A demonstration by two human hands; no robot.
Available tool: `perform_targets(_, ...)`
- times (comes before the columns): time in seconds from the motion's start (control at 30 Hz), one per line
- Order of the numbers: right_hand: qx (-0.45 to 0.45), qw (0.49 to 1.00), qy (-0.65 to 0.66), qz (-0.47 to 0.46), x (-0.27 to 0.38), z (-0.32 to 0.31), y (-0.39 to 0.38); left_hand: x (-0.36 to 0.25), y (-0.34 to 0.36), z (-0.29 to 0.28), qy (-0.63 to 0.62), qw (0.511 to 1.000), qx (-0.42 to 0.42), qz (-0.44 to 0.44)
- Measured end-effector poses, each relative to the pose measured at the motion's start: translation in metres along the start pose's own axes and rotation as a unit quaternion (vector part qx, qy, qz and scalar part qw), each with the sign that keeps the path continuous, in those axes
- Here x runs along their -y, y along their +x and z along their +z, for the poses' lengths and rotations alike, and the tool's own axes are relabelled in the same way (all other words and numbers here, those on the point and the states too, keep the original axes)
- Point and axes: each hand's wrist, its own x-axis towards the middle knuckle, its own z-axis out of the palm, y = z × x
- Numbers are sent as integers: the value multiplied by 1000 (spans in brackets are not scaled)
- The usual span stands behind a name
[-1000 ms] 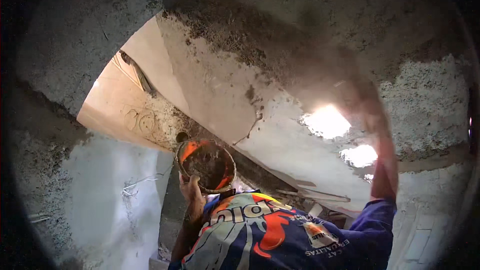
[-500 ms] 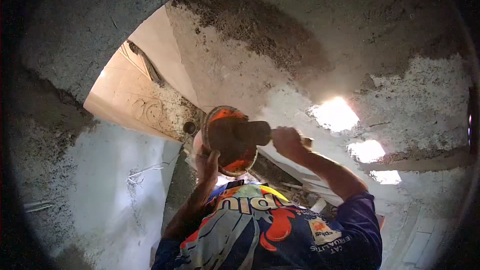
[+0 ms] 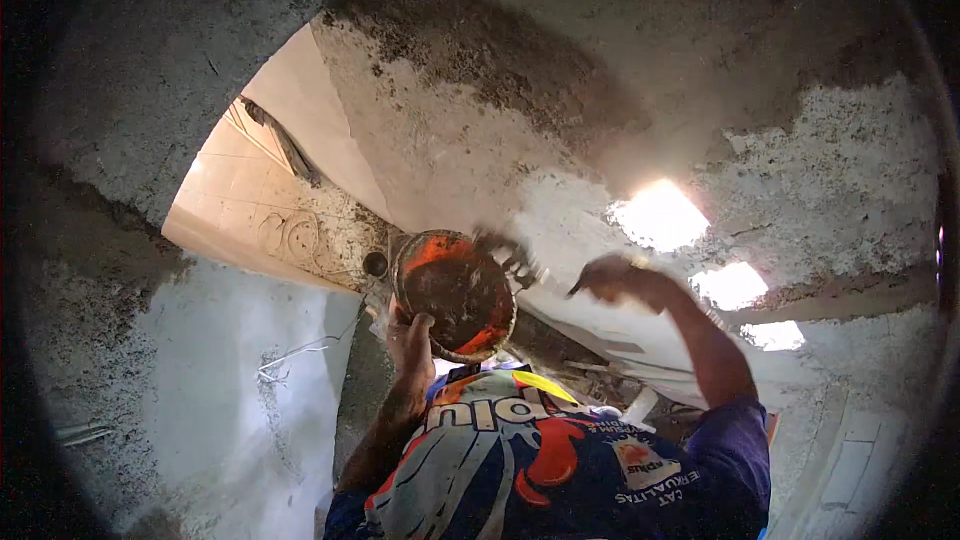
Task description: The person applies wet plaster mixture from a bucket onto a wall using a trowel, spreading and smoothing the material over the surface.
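Note:
My left hand (image 3: 412, 340) grips the near-left side of a round orange bucket (image 3: 497, 335), thumb over its rim. Wet grey-brown mortar coats the inside and lies in the bottom. To the right of the bucket, my right hand (image 3: 622, 280) is closed on a trowel. The trowel's blade (image 3: 518, 265) is smeared by motion beside the bucket's right rim, with dark mortar at its far end. Most of the handle is hidden in my fingers.
Above and around me is a rough cement surface with a dark wet mortar patch (image 3: 520, 50). An arched opening (image 3: 270, 170) shows at the left. Thin wires (image 3: 290, 355) stick out of the pale wall (image 3: 220, 340). Bright light patches (image 3: 660, 215) are at the right.
My right hand has drawn the trowel rightward from over the bucket to its right rim. The bucket sits slightly lower in view, and more of its inside shows.

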Motion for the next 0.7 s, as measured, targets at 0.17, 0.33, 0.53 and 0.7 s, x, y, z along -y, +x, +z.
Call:
perform_targets(0.17, -413, 898, -152, -12, 70, -85, -99, 94, 33, -80, 89, 992, -72, -46)
perform_targets(0.33, -451, 875, -141, -108, 107, -99, -109, 78, 7, -65, 61, 986, -147, -50)
perform_targets(0.53, -320, 858, -391, -93, 86, -96, -13, 99, 5, -90, 421, 884, 11, 202)
perform_targets(0.7, -373, 891, -256, -33, 106, -149, -78, 76, -6, -60, 89, 995, -27, 37)
